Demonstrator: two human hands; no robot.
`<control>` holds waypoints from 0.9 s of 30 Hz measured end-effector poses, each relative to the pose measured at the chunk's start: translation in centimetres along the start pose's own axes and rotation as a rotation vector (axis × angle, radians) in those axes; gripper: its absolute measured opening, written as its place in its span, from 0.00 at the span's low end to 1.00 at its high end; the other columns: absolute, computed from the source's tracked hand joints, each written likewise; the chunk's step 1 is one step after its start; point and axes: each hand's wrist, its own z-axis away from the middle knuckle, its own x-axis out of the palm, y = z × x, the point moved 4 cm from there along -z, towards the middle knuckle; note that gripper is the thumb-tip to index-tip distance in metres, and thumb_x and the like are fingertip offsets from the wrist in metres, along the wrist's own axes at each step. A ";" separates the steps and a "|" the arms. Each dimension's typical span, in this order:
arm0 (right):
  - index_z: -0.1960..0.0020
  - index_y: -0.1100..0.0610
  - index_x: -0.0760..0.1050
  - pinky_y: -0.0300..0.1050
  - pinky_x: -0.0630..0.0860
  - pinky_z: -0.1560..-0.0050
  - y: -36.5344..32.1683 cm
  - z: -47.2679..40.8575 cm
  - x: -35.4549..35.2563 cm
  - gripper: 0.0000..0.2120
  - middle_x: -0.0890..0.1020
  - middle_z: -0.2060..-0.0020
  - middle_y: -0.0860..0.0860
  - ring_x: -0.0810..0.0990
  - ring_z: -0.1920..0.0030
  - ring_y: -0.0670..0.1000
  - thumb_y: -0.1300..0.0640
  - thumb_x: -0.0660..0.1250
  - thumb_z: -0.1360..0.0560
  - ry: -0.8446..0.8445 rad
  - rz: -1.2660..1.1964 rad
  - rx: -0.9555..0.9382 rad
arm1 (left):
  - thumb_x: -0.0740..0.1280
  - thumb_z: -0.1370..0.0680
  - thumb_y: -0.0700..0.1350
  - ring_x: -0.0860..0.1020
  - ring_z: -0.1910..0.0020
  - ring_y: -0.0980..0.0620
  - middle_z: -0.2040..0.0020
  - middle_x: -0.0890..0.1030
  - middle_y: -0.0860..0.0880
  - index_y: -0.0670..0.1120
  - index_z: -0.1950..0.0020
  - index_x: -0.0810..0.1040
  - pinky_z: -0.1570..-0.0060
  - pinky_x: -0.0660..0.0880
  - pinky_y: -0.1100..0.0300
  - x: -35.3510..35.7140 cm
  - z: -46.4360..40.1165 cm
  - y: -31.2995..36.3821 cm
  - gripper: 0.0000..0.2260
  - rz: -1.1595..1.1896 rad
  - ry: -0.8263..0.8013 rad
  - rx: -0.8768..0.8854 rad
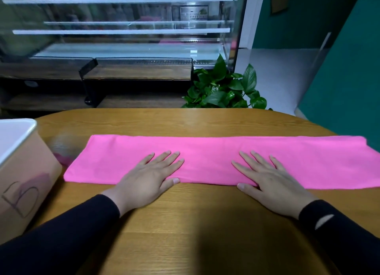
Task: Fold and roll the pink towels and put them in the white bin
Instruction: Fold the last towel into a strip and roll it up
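A pink towel (216, 161), folded into a long flat strip, lies across the middle of the frame on a wooden table (185, 233). Its left end stops just short of the bin; its right end runs to the right edge of the frame.

The left hand (148, 178) lies palm down on the towel's near edge, left of centre. Its fingers (164, 157) are straight and slightly spread, flat on the cloth, with the thumb along the near fold. The right hand (269, 182) lies the same way right of centre, its fingers (250, 159) straight and fanned apart, thumb at the near edge. Neither hand curls round or pinches the cloth. Both arms wear black sleeves (61, 233), entering from the lower corners of the frame.

The white bin (30, 171) stands at the left edge of the frame on the table, near the towel's left end but not touching it. It has a white rim and a tan-looking side wall bearing a hand-drawn mark. A bit of pink shows low between the bin and the towel; what it is cannot be told.

Behind the table, at upper centre right, is a green leafy plant (222, 89). A glass display case (123, 38) with white shelves fills the upper left. A teal wall (349, 79) occupies the upper right.
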 end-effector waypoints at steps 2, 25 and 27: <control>0.24 0.28 0.36 0.57 0.36 0.22 -0.6 -0.2 0.2 0.34 0.35 0.22 0.38 0.34 0.21 0.46 0.23 0.28 0.29 0.014 -0.006 0.023 | 0.39 0.20 0.67 0.39 0.21 0.60 0.20 0.41 0.61 0.64 0.20 0.43 0.23 0.40 0.52 -0.2 -0.8 -1.2 0.28 0.017 -0.028 0.036; 0.22 0.32 0.50 0.38 0.39 0.22 0.5 1.7 -0.9 0.23 0.47 0.21 0.33 0.41 0.23 0.32 0.38 0.43 0.17 -0.008 -0.122 -0.090 | 0.42 0.18 0.64 0.48 0.19 0.47 0.18 0.50 0.49 0.49 0.18 0.49 0.23 0.47 0.40 0.7 -8.6 -1.0 0.32 0.072 0.070 -0.276; 0.22 0.35 0.49 0.42 0.39 0.21 -0.6 1.4 -0.4 0.22 0.45 0.22 0.34 0.41 0.22 0.35 0.41 0.43 0.16 0.042 -0.128 -0.070 | 0.43 0.17 0.62 0.46 0.19 0.48 0.18 0.48 0.50 0.50 0.18 0.48 0.24 0.45 0.41 0.4 -9.0 -2.0 0.30 0.068 0.029 -0.275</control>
